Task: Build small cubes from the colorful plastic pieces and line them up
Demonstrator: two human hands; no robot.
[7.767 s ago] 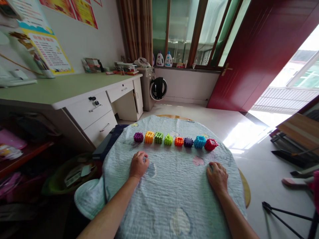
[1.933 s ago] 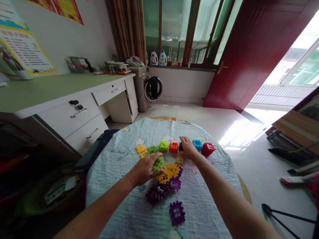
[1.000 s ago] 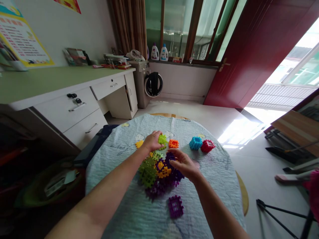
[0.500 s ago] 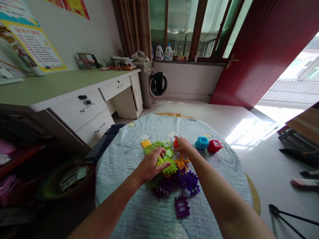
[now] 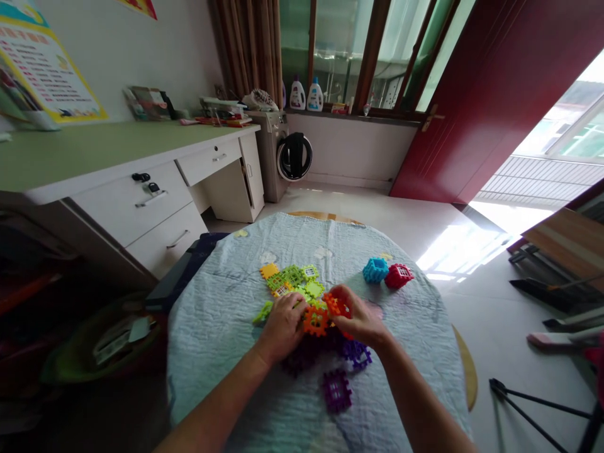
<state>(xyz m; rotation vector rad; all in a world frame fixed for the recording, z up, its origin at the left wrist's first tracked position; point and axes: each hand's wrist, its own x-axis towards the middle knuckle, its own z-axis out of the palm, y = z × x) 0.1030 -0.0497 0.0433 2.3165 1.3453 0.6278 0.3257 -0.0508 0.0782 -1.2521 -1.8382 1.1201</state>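
Note:
Over the pile of notched plastic building tiles, my left hand (image 5: 285, 321) is closed at the edge of an orange building tile (image 5: 315, 321), which faces me; its thumb side is partly hidden. My right hand (image 5: 362, 319) grips another orange building tile (image 5: 333, 304) just right of it, fingers curled round its edge. Lime green tiles (image 5: 291, 275) lie flat behind my hands, with a yellow tile (image 5: 268, 270) at their far left. Dark purple tiles (image 5: 357, 354) are heaped below my hands, and one purple tile (image 5: 337, 391) lies apart, nearer to me.
A blue tile cube (image 5: 375, 270) and a red tile cube (image 5: 399, 275) stand at the right of the cloth-covered round table (image 5: 212, 333). A desk (image 5: 141, 151) is on the left, a washing machine (image 5: 271, 151) behind it. A black tripod leg (image 5: 542, 402) stands at the right.
My right hand has come back toward me with an orange tile. My left hand has left the lime green piece and is now at another orange tile. The view has shifted slightly right.

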